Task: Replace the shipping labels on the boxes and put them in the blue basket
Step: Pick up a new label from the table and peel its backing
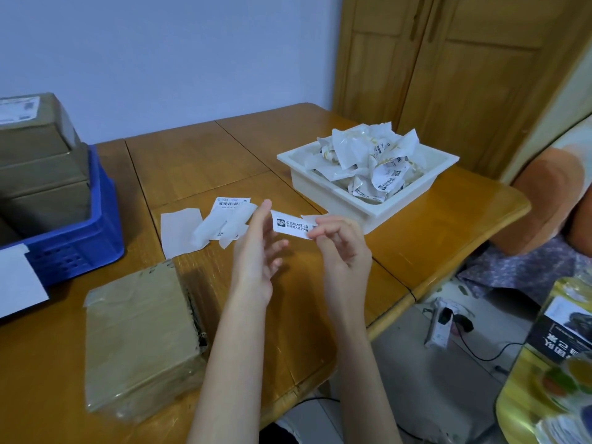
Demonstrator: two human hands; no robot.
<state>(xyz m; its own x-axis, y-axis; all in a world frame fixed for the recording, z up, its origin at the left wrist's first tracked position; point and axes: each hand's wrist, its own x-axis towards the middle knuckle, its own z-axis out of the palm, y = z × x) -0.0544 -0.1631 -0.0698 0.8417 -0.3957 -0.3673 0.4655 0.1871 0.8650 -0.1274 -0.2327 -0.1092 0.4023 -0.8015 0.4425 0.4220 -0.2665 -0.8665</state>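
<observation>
**Label strip pinched over table, box waiting at near edge**

Nearest: cardboard box (pixel 141 339), taped, flat on wooden table (pixel 198 161) by near edge, left of both forearms. Top face bare tape and card, no label visible on it.

Right hand (pixel 344 251) raised above table middle, fingers curled, pinching right end of label strip (pixel 292 225) between thumb and fingertips. Strip white with black logo and printed text, held clear of table, roughly level. Left hand (pixel 256 251) beside it, fingers straight and loosely spread, fingertip at or just beside strip's left end; contact cannot be told.

Beyond left hand: loose label sheets (pixel 208 227) on table, a barcoded one on top edge of the pile, plain white backing pieces overlapping beside it.

Blue basket (pixel 80 245) at left edge of table, holding stacked brown boxes (pixel 38 161); topmost carries a white shipping label (pixel 19 108). White sheet (pixel 19 280) leaning off basket's near corner.

White tray (pixel 320 184) toward far right corner of table, heaped with crumpled label scraps (pixel 371 161).

Off table, right: orange cushion (pixel 544 200) on patterned fabric, yellow printed bag (pixel 551 363) at frame corner, power strip (pixel 440 325) with black cable on floor. Wooden cabinet doors (pixel 448 59) behind tray.
</observation>
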